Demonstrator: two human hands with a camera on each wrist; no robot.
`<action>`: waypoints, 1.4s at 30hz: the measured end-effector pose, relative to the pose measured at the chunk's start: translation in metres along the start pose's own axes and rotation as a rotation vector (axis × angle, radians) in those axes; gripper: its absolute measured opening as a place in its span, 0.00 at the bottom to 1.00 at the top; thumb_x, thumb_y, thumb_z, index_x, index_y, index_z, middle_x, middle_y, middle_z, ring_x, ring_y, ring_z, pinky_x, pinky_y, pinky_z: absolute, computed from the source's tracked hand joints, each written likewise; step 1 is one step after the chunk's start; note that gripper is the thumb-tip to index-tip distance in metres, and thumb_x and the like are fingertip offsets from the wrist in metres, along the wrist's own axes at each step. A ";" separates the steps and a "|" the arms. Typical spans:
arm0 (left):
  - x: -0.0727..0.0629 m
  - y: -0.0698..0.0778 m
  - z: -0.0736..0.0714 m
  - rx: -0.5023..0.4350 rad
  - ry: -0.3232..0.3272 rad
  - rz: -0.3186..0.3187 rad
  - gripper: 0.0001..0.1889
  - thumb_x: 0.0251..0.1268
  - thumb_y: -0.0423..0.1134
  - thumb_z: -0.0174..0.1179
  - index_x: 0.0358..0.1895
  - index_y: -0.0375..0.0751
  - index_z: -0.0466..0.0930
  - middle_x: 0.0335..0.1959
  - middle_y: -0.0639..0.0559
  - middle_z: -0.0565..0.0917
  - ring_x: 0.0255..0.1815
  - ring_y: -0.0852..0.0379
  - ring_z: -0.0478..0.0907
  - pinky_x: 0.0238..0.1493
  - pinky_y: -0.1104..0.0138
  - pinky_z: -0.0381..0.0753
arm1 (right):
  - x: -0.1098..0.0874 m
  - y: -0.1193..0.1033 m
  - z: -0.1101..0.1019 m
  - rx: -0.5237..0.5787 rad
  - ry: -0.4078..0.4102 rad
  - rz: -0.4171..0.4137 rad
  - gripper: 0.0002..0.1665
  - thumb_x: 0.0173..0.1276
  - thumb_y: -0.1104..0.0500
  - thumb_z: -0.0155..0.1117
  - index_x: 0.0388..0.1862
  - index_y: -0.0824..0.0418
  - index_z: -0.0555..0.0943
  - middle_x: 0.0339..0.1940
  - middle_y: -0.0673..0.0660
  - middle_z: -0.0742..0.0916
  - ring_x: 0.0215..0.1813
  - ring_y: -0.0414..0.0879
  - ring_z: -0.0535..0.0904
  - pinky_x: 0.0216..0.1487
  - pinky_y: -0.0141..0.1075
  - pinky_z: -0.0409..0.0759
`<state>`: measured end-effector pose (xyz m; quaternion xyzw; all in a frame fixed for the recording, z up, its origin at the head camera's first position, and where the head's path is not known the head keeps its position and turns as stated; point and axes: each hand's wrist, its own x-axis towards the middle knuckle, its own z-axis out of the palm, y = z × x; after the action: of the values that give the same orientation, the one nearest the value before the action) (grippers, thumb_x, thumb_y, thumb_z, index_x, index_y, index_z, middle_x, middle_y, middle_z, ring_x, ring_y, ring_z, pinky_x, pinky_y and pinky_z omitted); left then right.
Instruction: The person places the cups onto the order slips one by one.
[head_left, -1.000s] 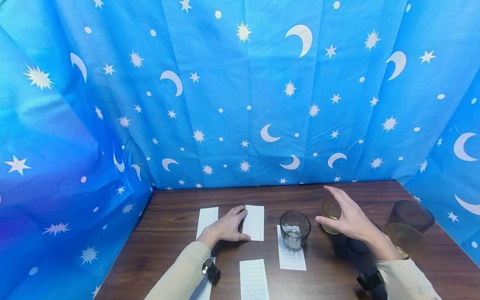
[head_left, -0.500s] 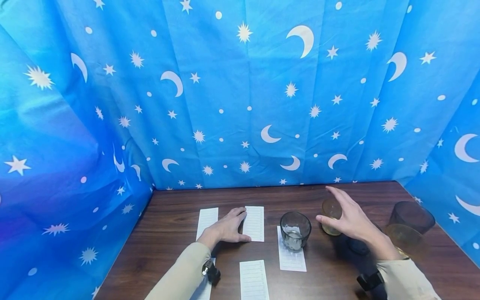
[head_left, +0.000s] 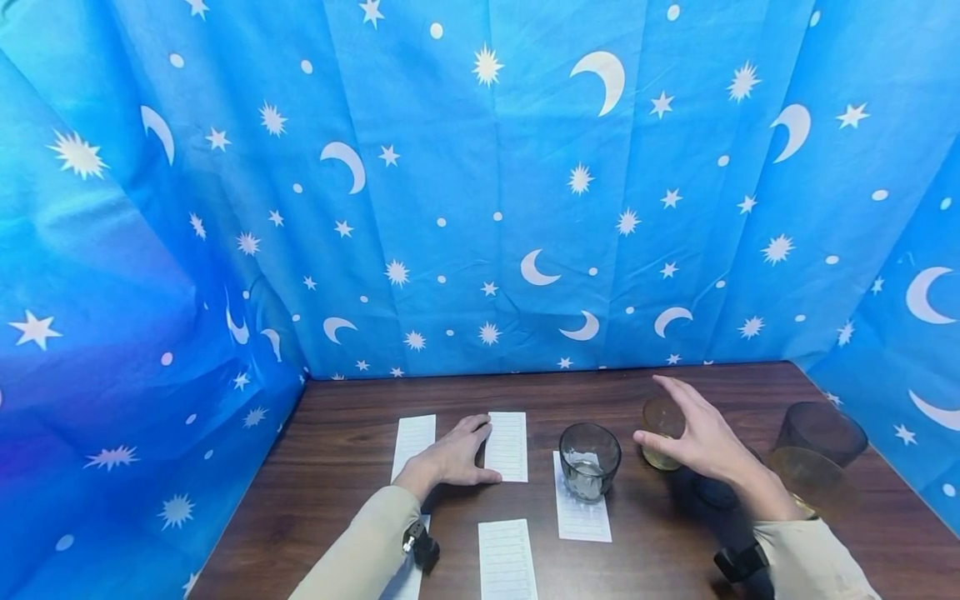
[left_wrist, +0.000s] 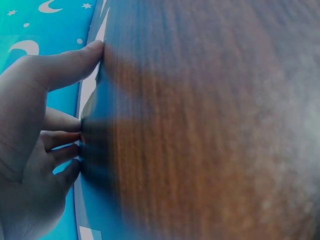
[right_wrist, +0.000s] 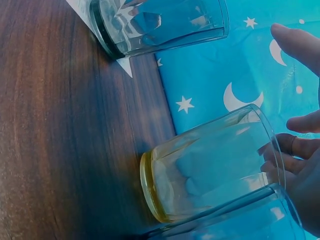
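My left hand (head_left: pixel 457 457) rests on the table, thumb spread from the fingers, its tips at the left edge of a printed white paper slip (head_left: pixel 511 447). In the left wrist view, the same fingertips (left_wrist: pixel 75 167) meet the wood and nothing is gripped. My right hand (head_left: pixel 701 442) hovers with thumb and fingers spread wide beside an amber-tinted glass (right_wrist: pixel 205 170), which stands upright. A dark glass (head_left: pixel 714 493) is partly hidden under my right wrist. Left of that hand, a smoky grey glass (head_left: pixel 591 460) stands upright on another slip (head_left: pixel 587 523).
More paper slips lie at the left back (head_left: pixel 414 443), front middle (head_left: pixel 507 557) and beneath the left sleeve (head_left: pixel 408 579). At the right are a larger smoky glass (head_left: pixel 823 435) and an amber glass (head_left: pixel 808 471) partly behind my forearm. A blue star-patterned curtain (head_left: pixel 450 167) encloses the table (head_left: pixel 345 408).
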<state>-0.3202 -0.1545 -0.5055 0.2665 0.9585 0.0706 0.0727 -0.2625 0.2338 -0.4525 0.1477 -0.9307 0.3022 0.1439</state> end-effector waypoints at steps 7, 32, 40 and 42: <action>0.001 -0.002 0.002 -0.012 0.006 0.010 0.49 0.55 0.67 0.62 0.73 0.38 0.61 0.77 0.47 0.58 0.78 0.49 0.53 0.75 0.57 0.61 | -0.001 0.002 0.002 -0.008 -0.016 0.022 0.55 0.55 0.40 0.73 0.72 0.67 0.62 0.70 0.75 0.67 0.68 0.72 0.63 0.60 0.72 0.64; -0.001 -0.003 0.002 -0.007 0.017 0.015 0.50 0.55 0.68 0.61 0.74 0.38 0.61 0.77 0.46 0.58 0.78 0.49 0.54 0.75 0.57 0.61 | 0.000 0.009 0.002 -0.033 0.020 0.037 0.55 0.53 0.39 0.74 0.72 0.64 0.64 0.70 0.74 0.67 0.68 0.72 0.63 0.59 0.74 0.64; 0.000 -0.004 0.004 -0.011 0.022 0.021 0.49 0.56 0.68 0.61 0.74 0.38 0.61 0.77 0.46 0.58 0.77 0.48 0.54 0.74 0.57 0.61 | 0.000 0.012 0.001 -0.025 0.062 0.041 0.49 0.56 0.41 0.73 0.70 0.64 0.67 0.68 0.73 0.69 0.66 0.72 0.65 0.58 0.73 0.65; -0.001 -0.004 0.004 -0.013 0.024 0.022 0.49 0.56 0.67 0.62 0.74 0.37 0.61 0.77 0.46 0.58 0.77 0.48 0.54 0.74 0.57 0.61 | 0.000 0.013 0.001 -0.025 0.085 0.031 0.48 0.56 0.42 0.74 0.69 0.65 0.68 0.68 0.73 0.70 0.66 0.72 0.66 0.57 0.73 0.66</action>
<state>-0.3209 -0.1578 -0.5101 0.2758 0.9558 0.0809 0.0623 -0.2676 0.2437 -0.4598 0.1186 -0.9295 0.2989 0.1806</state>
